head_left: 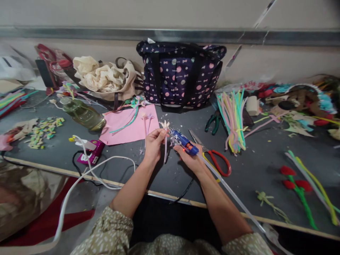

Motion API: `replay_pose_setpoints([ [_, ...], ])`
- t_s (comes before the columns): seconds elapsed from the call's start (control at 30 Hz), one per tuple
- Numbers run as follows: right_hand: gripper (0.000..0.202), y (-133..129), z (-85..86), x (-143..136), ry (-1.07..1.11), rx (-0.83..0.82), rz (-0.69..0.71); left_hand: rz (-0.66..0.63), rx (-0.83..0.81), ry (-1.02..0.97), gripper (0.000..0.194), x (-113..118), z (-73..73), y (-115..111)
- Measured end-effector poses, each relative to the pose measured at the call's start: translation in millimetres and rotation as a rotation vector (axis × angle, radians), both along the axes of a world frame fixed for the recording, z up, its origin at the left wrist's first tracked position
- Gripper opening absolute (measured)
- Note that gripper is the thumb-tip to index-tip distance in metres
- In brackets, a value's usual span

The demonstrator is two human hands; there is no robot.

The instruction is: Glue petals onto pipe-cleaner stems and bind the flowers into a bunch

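My left hand (pixel 155 143) pinches a small pale flower (pixel 165 125) whose lilac stem (pixel 166 150) hangs below the fingers. My right hand (pixel 190 156) is wrapped round a blue glue gun (pixel 183 141), its nozzle end pointing toward the flower and close to it. Whether nozzle and flower touch I cannot tell. A long translucent glue stick (pixel 231 191) runs from the back of the gun down to the right. Red-handled scissors (pixel 220 163) lie just right of my right hand. Left of my left hand, two more pale flowers (pixel 147 117) rest on a pink sheet (pixel 119 124).
A dark patterned bag (pixel 180 76) stands at the back. Green-handled pliers (pixel 212 124) and bundled pipe cleaners (pixel 235 120) lie right. To the left are a bottle (pixel 83 113), a purple power adapter (pixel 91 152) with a white cable (pixel 69 198), and cut pieces (pixel 44 131).
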State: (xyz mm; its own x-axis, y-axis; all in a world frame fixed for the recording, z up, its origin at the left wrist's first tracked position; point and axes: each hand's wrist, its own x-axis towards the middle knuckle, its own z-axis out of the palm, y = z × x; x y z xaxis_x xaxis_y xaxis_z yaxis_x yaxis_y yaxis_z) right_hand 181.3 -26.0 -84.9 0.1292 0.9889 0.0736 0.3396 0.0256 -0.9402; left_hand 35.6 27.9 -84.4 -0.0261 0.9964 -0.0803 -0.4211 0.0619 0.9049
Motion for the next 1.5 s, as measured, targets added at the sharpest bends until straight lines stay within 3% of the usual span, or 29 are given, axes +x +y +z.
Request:
replay_pose_setpoints([
  [0.47, 0.034, 0, -4.3, -1, -0.015, 0.015, 0.020, 0.020, 0.028, 0.043, 0.027, -1, 1.8, 0],
  [0.67, 0.035, 2, 1.8, 6, 0.043, -0.045, 0.050, 0.059, 0.033, 0.024, 0.025, -4, -0.2, 4],
  [0.83, 0.034, 14, 4.3, 22, 0.254, -0.017, -0.149, 0.162, -0.034, -0.056, 0.020, -7, -0.8, 9],
  [0.9, 0.032, 20, 3.0, 28, 0.244, 0.007, -0.164, 0.181, -0.057, -0.088, 0.021, -6, -1.1, 11],
  [1.1, 0.022, 44, -4.9, 26, -0.037, -0.008, -0.094, 0.213, -0.059, -0.099, 0.024, -5, -4.4, 13],
  [1.27, 0.014, 66, 1.1, 15, -0.271, -0.041, -0.059, 0.225, 0.012, -0.109, 0.025, -4, -7.1, 13],
  [1.5, 0.027, 87, 10.2, -2, -0.644, -0.247, -0.122, 0.275, 0.052, -0.094, 0.026, -5, -6.2, 13],
])
